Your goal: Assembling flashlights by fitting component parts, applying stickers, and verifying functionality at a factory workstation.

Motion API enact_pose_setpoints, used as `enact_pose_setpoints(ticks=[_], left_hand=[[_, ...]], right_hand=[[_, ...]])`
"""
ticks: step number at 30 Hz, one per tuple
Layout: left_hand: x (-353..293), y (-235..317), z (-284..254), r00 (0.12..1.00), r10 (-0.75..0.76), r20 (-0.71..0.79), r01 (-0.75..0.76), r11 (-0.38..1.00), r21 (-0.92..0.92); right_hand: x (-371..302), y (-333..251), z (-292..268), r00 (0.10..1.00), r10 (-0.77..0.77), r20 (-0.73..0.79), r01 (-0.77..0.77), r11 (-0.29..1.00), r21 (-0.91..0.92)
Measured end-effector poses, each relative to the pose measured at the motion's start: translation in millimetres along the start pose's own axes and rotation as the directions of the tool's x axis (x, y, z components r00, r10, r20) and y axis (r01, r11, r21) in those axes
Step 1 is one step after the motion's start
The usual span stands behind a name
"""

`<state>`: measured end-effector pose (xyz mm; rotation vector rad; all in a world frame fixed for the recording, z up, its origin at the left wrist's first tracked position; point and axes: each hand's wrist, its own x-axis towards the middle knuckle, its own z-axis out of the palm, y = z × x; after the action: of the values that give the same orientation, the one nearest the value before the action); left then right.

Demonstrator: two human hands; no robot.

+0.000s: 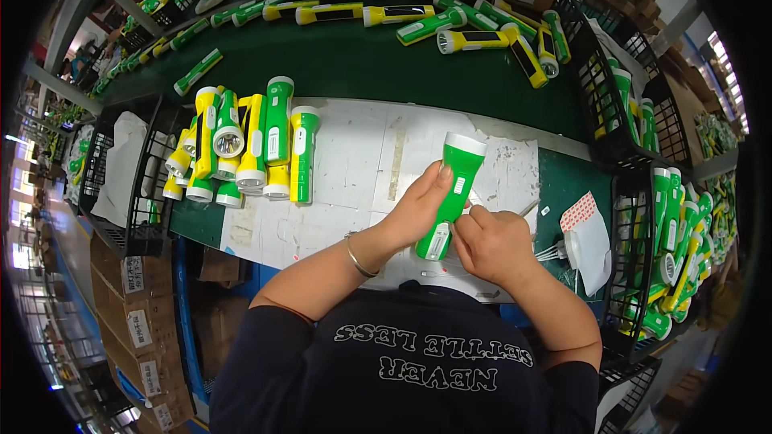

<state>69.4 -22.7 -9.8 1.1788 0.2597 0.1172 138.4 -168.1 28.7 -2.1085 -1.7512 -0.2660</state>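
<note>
Green flashlight (457,197), just one, is up over the white sheet (354,161), close to the near edge of the counter (197,229). Its wide white head points to the far edge. The left hand (418,209) has its fingers wrapped tight around the flashlight, with the thumb on top. The right hand (494,245) has bent fingers at the side of the flashlight, near its tail. I can't tell if they pinch anything. One bracelet (355,257) is on the left wrist.

One pile of flashlights (277,124), green and yellow, sits near the left edge of the counter. I count about twelve, but some are hidden. One white flat thing (591,253) with a red dotted patch lies by the right edge.

Past the sheet runs a dark green strip (354,64). One lone green light (198,72) lies on its left part, and at least seven lights are bunched at its right end. At least four black baskets (143,241) stand around: one at the left, one past the strip, two at the right. Brown boxes (133,297) are stacked at the lower left. Bright windows are far off to the left.
</note>
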Motion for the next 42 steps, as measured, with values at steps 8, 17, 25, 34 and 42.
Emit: enact_pose_setpoints(ticks=[8, 17, 25, 34, 42], left_hand=[[6.4, 15.1, -18.7, 0.997, -0.026, -0.072, 0.009, 0.972, -0.234], [-7.5, 20.3, -5.9, 0.999, -0.033, -0.016, 0.034, 0.991, 0.126], [-16.5, 29.4, -7.9, 0.972, 0.169, 0.163, -0.234, 0.677, 0.698], [-32.7, 64.8, -33.4, 0.964, 0.057, 0.259, -0.265, 0.184, 0.947], [-43.2, 73.3, -47.7, 0.974, -0.072, 0.216, -0.202, 0.162, 0.966]], right_hand=[[-16.7, -23.5, -4.5, 0.987, -0.149, -0.068, 0.162, 0.95, 0.268], [5.9, 32.7, 8.7, 0.827, 0.559, 0.061, -0.422, 0.545, 0.725], [33.7, 43.9, -36.7, 0.83, 0.402, 0.386, -0.557, 0.567, 0.607], [-0.3, 55.8, -32.7, 0.84, 0.321, 0.437, -0.524, 0.273, 0.807], [-8.3, 58.0, -18.7, 0.859, 0.33, 0.391, -0.456, 0.146, 0.878]])
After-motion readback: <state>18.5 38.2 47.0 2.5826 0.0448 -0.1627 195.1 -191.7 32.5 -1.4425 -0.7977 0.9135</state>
